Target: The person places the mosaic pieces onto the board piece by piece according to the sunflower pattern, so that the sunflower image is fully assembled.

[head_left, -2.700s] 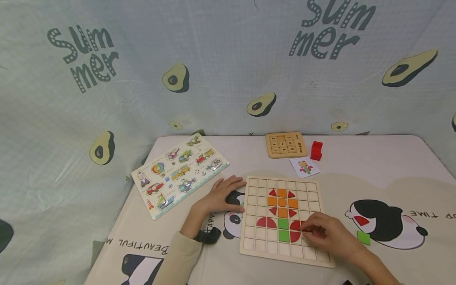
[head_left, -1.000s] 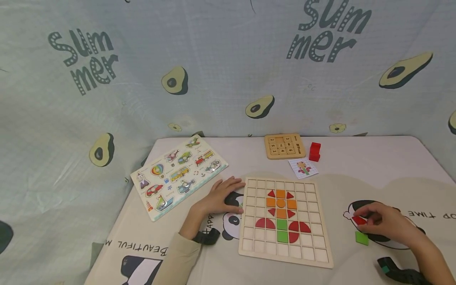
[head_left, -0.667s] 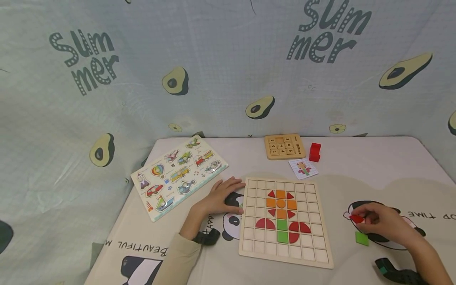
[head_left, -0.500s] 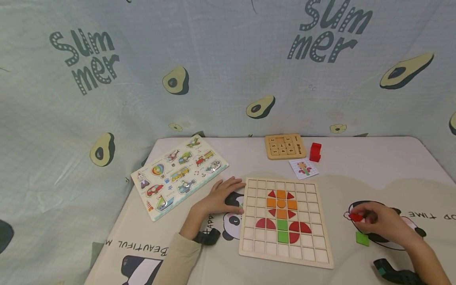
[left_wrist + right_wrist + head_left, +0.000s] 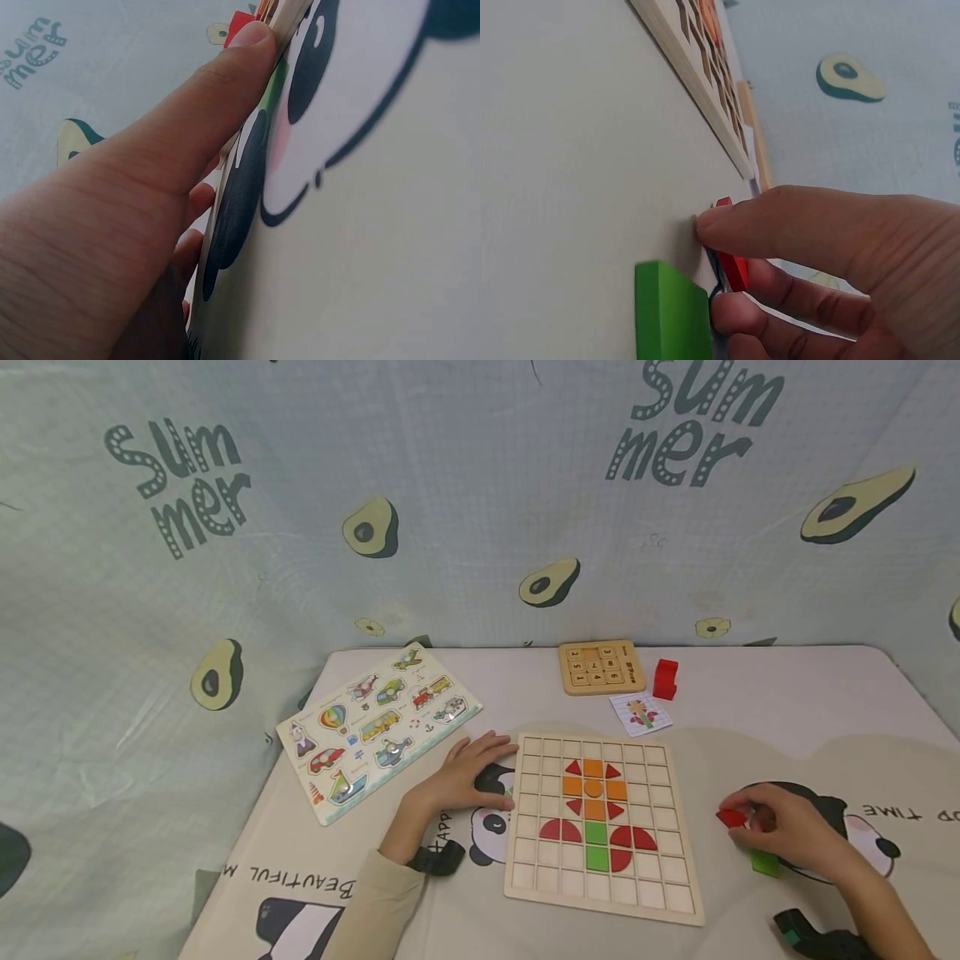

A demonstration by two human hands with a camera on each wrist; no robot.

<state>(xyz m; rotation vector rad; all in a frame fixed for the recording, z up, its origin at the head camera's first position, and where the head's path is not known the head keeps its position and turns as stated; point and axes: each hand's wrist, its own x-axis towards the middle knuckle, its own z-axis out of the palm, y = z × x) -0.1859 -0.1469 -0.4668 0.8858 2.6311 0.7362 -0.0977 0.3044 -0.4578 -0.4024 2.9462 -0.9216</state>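
My right hand (image 5: 791,828) pinches a small red wooden puzzle piece (image 5: 731,817) between thumb and fingers, just over the tablecloth to the right of the grid board (image 5: 679,906). Close below that hand lies a green square tile (image 5: 765,864), partly covered by it in the head view. On the board, orange squares, an orange disc, red triangles, green squares and rounded red pieces (image 5: 561,830) form a flower-like pattern. My left hand (image 5: 459,775) rests at the board's left edge with fingers spread, its thumb (image 5: 251,45) against the rim in the left wrist view.
Behind the board lie a pattern card (image 5: 641,714), a wooden number puzzle (image 5: 602,667) and a red block (image 5: 665,679). A vehicle picture puzzle (image 5: 378,731) lies at the left. A printed curtain (image 5: 450,485) hangs behind the table.
My right hand has left the board, picked up the red piece beside the green tile and moved slightly left with it. My left hand has stayed at the board's edge.
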